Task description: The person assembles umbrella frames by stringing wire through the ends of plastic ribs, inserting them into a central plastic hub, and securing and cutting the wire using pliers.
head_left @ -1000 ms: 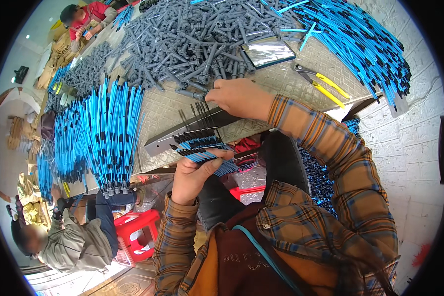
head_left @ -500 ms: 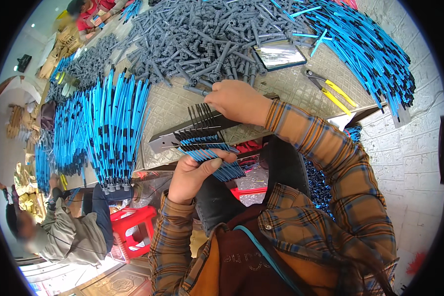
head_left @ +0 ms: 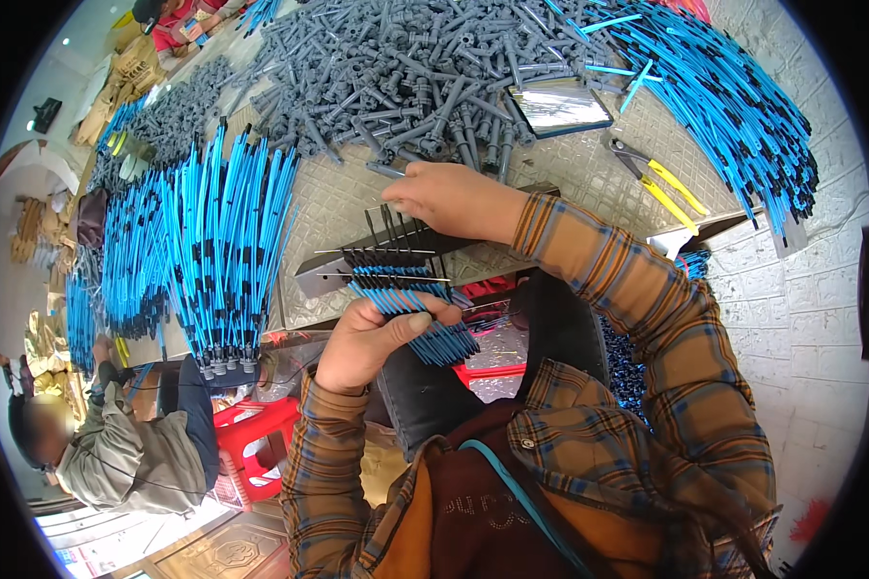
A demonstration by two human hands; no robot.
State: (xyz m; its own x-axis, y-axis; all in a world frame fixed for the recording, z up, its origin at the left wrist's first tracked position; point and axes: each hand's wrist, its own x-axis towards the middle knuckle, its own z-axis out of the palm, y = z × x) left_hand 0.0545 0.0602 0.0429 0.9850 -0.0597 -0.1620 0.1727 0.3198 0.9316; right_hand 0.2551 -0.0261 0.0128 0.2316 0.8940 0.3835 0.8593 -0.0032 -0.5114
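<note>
In my left hand (head_left: 362,340) is a fan of thin blue tubes with black ends (head_left: 425,340), the thumb pressed over them. Two thin metal rods (head_left: 396,277) lie crosswise over the row near the black part. Several black tips (head_left: 388,228) stick up from the far end of the fan. My right hand (head_left: 449,200) is closed at these tips, its thumb and finger pinched together. What it pinches is too small to make out, though a thin line shows by the fingertips. Behind the fan lies a long dark metal bar (head_left: 321,277) along the table edge.
A big heap of grey plastic fittings (head_left: 406,77) covers the far table (head_left: 570,172). Bundles of blue tubes stand at left (head_left: 217,251) and lie at right (head_left: 724,116). Yellow-handled pliers (head_left: 658,183) and a tray of metal rods (head_left: 560,106) lie nearby. A person (head_left: 135,454) sits at left.
My right hand has come left and slightly down, onto the black tips, from beside a grey fitting. The left hand still grips the fan. The whole view has shifted slightly.
</note>
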